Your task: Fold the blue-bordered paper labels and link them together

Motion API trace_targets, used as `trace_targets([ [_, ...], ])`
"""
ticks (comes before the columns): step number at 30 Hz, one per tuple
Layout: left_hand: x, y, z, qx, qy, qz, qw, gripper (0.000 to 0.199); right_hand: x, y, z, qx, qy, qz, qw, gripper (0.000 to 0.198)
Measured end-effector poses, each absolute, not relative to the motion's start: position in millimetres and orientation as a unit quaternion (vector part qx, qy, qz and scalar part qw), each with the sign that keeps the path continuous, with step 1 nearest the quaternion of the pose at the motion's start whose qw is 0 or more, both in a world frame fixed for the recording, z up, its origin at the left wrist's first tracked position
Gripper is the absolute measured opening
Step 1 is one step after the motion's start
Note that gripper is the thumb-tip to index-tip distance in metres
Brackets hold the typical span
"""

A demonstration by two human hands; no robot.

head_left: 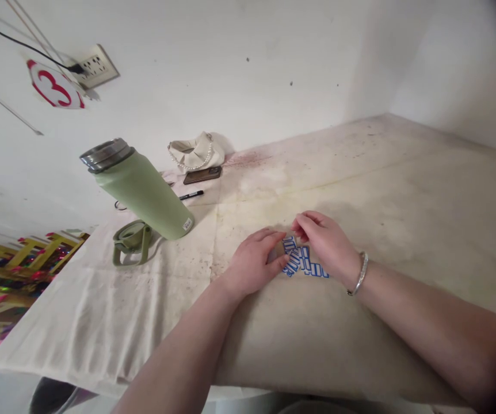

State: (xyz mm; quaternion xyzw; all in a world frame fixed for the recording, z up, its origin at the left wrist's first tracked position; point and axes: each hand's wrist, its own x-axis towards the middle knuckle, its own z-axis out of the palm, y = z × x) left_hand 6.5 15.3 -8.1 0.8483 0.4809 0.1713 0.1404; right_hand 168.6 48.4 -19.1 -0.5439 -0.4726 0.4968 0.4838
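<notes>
A small flat cluster of white shapes with blue outlines lies on the cloth-covered table. Their exact kind is unclear, and parts are hidden under my hands. My left hand rests at the left side of the cluster, thumb and fingers apart, its thumb tip at the blue-edged shapes. Over the right side, my right hand has its fingers curled into a pinch. What those fingertips hold, if anything, cannot be made out. A silver bracelet circles the right wrist.
Left of my hands stands a green bottle without its lid; the green lid lies beside it. Behind are a black pen, a phone and a white pouch with beads. A wall socket is above.
</notes>
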Motion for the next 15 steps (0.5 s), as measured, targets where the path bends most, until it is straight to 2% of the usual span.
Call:
trace_targets([
  [15,7,16,-4,0.859,0.472,0.132,0.148,0.045,168,49,-31,-0.518,-0.54,0.475,0.463,0.025],
])
